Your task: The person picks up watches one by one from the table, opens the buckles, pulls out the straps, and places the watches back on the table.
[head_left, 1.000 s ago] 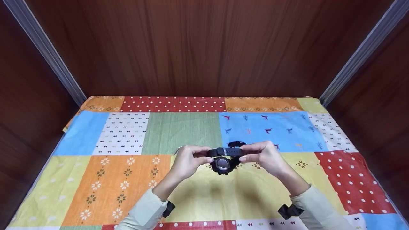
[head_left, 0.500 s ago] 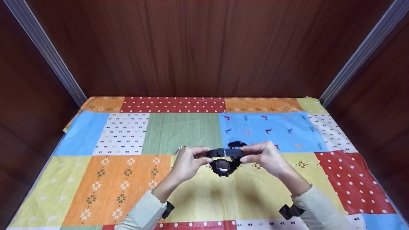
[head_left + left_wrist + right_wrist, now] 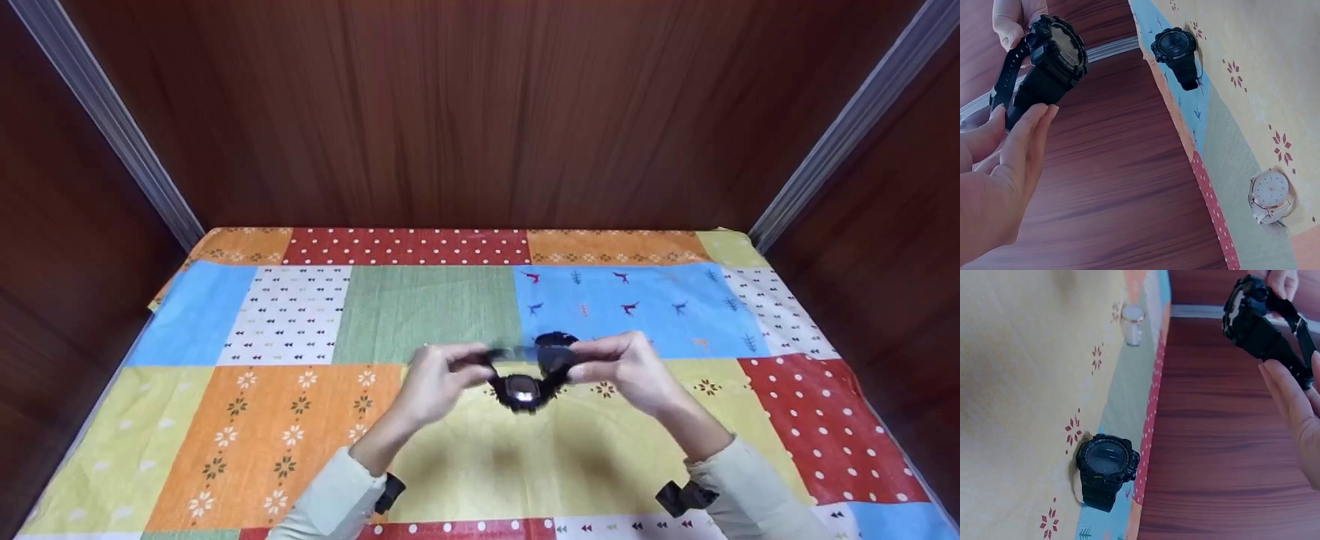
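A black wristwatch point(image 3: 521, 392) with a chunky round case hangs above the table, dial facing me. My left hand point(image 3: 439, 382) pinches one side of its strap point(image 3: 1008, 79) between fingers and thumb. My right hand point(image 3: 630, 375) pinches the strap's opposite side. The band forms a loop between both hands; its upper stretch is blurred in the head view. Behind it, a second black wristwatch point(image 3: 1107, 458) lies on the cloth, partly covered by the held one in the head view. A pale-strapped watch with a white dial point(image 3: 1270, 190) also lies there, largely hidden behind my left hand in the head view.
A patchwork-print cloth point(image 3: 427, 307) covers the table. Dark wood panels point(image 3: 465, 112) stand behind and on both sides, with grey metal strips point(image 3: 112, 120) at the corners. A small black device point(image 3: 686, 497) sits at each wrist.
Both hands stay nearly in place around the watch. Its upper strap stretch, sharp before, is now blurred by motion, and the dial has tilted slightly.
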Demonstrator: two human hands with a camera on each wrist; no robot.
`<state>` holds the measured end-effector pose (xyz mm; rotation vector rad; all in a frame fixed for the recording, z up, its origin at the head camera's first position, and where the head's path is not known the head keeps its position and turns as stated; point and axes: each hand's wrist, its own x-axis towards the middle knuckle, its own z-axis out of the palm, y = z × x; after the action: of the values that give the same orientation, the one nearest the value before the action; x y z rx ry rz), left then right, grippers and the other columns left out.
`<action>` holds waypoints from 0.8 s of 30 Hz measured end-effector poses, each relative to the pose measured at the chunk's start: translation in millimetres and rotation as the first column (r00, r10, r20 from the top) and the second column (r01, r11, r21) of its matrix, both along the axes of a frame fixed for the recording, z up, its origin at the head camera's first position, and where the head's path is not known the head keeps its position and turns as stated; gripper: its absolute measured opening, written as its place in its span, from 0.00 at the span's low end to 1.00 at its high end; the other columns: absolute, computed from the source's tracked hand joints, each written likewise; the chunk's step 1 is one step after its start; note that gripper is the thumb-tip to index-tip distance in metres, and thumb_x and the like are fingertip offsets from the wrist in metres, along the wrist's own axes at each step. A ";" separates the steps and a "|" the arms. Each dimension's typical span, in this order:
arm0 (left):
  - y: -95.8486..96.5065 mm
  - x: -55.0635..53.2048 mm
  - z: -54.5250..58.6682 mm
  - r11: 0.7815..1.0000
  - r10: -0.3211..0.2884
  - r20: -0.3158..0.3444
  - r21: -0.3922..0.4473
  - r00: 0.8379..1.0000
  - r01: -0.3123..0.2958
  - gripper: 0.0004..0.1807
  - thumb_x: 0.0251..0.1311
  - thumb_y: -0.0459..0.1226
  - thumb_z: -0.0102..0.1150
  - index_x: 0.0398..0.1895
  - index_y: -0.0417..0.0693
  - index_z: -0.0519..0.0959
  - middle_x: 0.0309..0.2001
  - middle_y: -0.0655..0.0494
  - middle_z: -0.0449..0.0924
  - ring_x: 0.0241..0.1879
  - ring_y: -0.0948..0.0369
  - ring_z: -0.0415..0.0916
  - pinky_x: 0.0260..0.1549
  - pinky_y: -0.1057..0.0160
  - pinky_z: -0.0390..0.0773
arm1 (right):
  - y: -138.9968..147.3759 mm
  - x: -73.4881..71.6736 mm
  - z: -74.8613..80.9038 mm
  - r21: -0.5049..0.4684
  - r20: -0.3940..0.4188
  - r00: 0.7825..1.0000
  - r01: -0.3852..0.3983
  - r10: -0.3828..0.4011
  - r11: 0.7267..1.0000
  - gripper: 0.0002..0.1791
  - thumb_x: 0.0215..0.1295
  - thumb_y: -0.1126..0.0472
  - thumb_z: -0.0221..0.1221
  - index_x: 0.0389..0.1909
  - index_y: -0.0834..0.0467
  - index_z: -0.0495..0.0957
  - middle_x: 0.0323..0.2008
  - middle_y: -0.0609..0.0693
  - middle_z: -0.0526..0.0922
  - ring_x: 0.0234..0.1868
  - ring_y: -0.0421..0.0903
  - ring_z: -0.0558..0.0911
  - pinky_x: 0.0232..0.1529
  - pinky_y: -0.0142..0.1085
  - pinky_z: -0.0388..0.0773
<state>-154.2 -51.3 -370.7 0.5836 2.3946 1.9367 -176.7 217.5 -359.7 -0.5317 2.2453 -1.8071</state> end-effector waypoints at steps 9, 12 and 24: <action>-10.0 -1.5 -0.4 0.990 -0.021 0.110 0.139 0.994 0.006 0.12 0.55 0.25 0.57 0.42 0.27 0.76 0.40 0.38 0.79 0.40 0.53 0.79 0.39 0.64 0.77 | 4.1 -3.2 3.5 -0.076 -0.033 0.999 -0.037 0.035 0.996 0.17 0.52 0.69 0.63 0.41 0.75 0.77 0.37 0.63 0.82 0.38 0.58 0.82 0.44 0.43 0.76; -11.6 -1.1 -3.1 0.995 -0.004 0.084 0.099 0.996 -0.005 0.12 0.54 0.25 0.58 0.42 0.27 0.77 0.39 0.39 0.79 0.39 0.54 0.78 0.38 0.65 0.77 | 1.3 -4.7 1.7 -0.032 -0.040 0.999 -0.035 0.034 0.999 0.15 0.51 0.68 0.64 0.40 0.72 0.79 0.36 0.62 0.82 0.37 0.56 0.82 0.44 0.43 0.76; -8.4 -2.7 -8.0 0.998 0.013 0.044 0.062 0.999 -0.015 0.11 0.53 0.25 0.59 0.40 0.30 0.78 0.36 0.43 0.80 0.35 0.60 0.77 0.34 0.68 0.77 | -0.8 -6.1 -3.6 -0.042 -0.021 0.999 -0.040 0.039 0.998 0.15 0.51 0.68 0.64 0.39 0.73 0.78 0.36 0.64 0.82 0.36 0.56 0.82 0.42 0.44 0.77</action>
<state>-156.9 -59.7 -378.7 0.5223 2.3265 2.0145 -182.7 216.7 -363.3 -0.6007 2.1976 -1.8416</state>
